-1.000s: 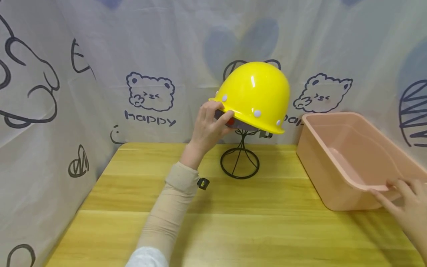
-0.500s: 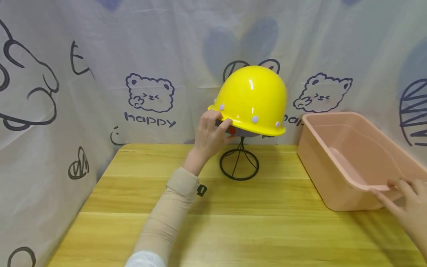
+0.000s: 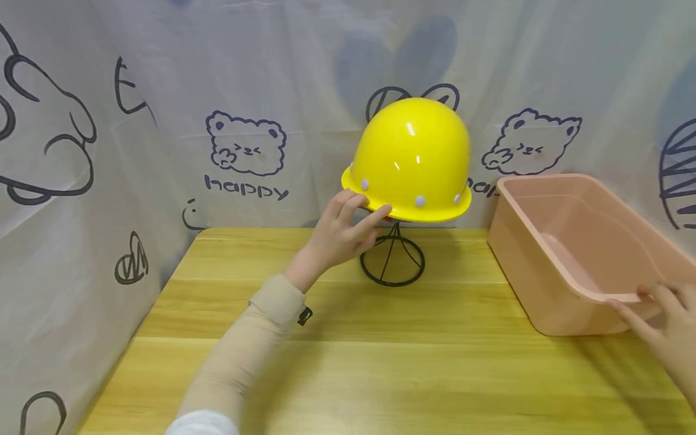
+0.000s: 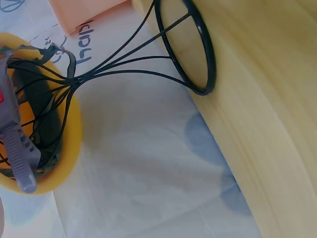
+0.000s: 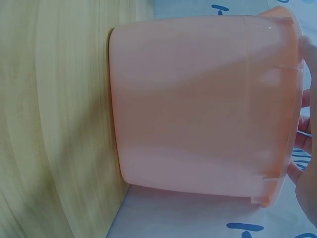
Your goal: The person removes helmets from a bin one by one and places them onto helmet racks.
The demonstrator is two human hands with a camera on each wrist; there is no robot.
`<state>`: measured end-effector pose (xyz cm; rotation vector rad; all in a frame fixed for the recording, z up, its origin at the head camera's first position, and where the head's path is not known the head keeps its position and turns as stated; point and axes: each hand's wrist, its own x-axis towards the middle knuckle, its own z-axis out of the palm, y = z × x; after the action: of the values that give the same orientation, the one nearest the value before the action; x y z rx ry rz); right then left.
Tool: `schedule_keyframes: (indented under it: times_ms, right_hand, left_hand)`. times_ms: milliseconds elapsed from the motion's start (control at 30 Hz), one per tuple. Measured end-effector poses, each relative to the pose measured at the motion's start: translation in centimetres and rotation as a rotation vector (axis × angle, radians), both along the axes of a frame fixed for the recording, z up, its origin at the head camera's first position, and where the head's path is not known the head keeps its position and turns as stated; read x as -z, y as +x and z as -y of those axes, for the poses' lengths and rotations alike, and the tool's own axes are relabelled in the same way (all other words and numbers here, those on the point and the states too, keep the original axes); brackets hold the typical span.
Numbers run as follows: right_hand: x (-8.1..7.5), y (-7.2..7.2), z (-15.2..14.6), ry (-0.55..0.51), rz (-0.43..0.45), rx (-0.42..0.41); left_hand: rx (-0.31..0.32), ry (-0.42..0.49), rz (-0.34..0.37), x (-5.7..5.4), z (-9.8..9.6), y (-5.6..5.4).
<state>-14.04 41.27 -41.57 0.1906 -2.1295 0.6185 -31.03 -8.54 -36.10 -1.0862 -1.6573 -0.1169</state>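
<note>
A yellow hard hat (image 3: 413, 157) sits nearly level on a black wire stand (image 3: 393, 284) at the back of the table. My left hand (image 3: 342, 232) is at the brim's left front, fingers loosely extended; whether the fingertips still touch it is hard to tell. Seen from below in the left wrist view, the wires reach up inside the hat, beside its grey headband (image 4: 17, 153) and a dark strap. To the right stands a pink plastic bin (image 3: 522, 272). My right hand (image 3: 671, 326) holds its near rim, thumb outside and fingers over the edge.
The wooden table (image 3: 353, 386) ends at a patterned cloth backdrop (image 3: 304, 72) behind and at the left. A small black device (image 3: 305, 316) is by my left wrist. The bin's walls rise high at the right.
The hard hat has come down and levelled from a tilt onto the stand. My left hand has loosened from its brim and shifted slightly. My right hand stays on the bin.
</note>
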Motion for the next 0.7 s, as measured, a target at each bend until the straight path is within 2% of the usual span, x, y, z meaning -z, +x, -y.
schedule_keyframes:
  times_ms: [267, 533, 700]
  right_hand:
    - [-0.3, 0.5, 0.1, 0.012, 0.012, -0.007]
    - [-0.1, 0.7, 0.3, 0.014, 0.021, 0.004]
    - [-0.1, 0.2, 0.3, 0.011, -0.028, -0.008]
  left_hand:
    - [-0.021, -0.046, 0.024, 1.0, 0.4, 1.1]
    - [-0.023, -0.037, 0.041, 1.2, 0.4, 1.4]
    - [-0.023, -0.03, 0.047, 1.3, 0.3, 1.4]
